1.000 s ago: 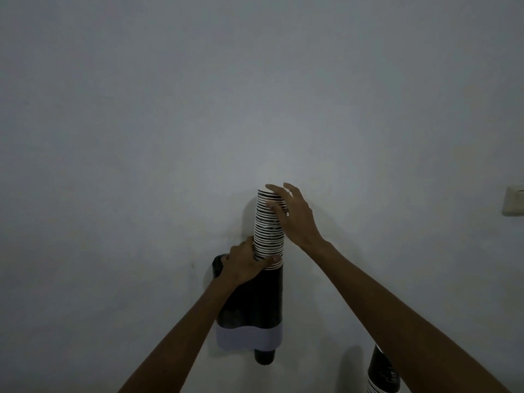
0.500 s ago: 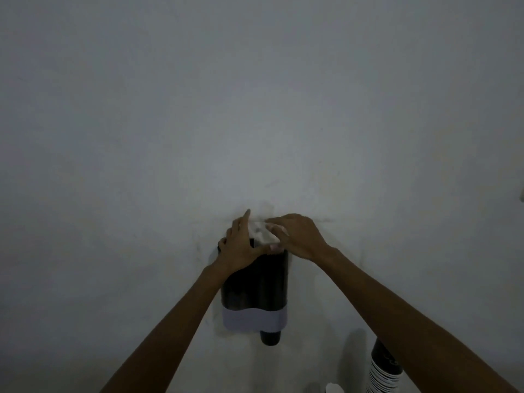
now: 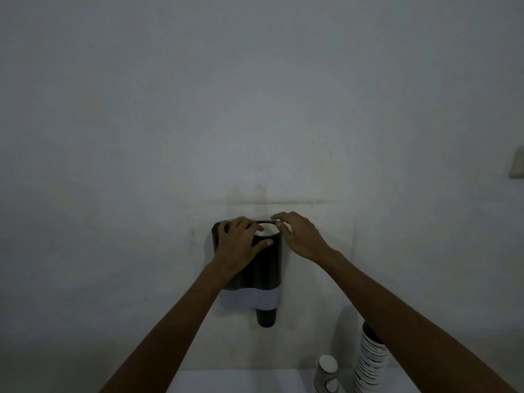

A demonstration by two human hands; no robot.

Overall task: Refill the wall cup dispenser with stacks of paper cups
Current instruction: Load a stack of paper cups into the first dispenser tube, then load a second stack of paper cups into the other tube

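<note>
A dark tube-shaped cup dispenser [image 3: 262,268] with a pale band near its bottom hangs on the wall. A dark cup [image 3: 266,317] pokes out below it. The white top of a cup stack [image 3: 266,230] shows just inside the dispenser's upper opening. My left hand [image 3: 239,246] wraps around the top left of the dispenser, thumb across its front. My right hand [image 3: 299,235] hovers at the opening's right rim, fingers curled and apart, fingertips beside the stack top. Whether they touch it is unclear.
A tall stack of paper cups [image 3: 370,361] stands at the lower right, partly behind my right forearm. Next to it is a short stack [image 3: 326,374] on a pale surface [image 3: 241,382]. A wall switch plate [image 3: 517,163] sits at the right edge.
The cup stack, which stood high above the dispenser, has sunk into it until only its white top shows. My right hand followed it down to the rim. The left hand stayed on the dispenser.
</note>
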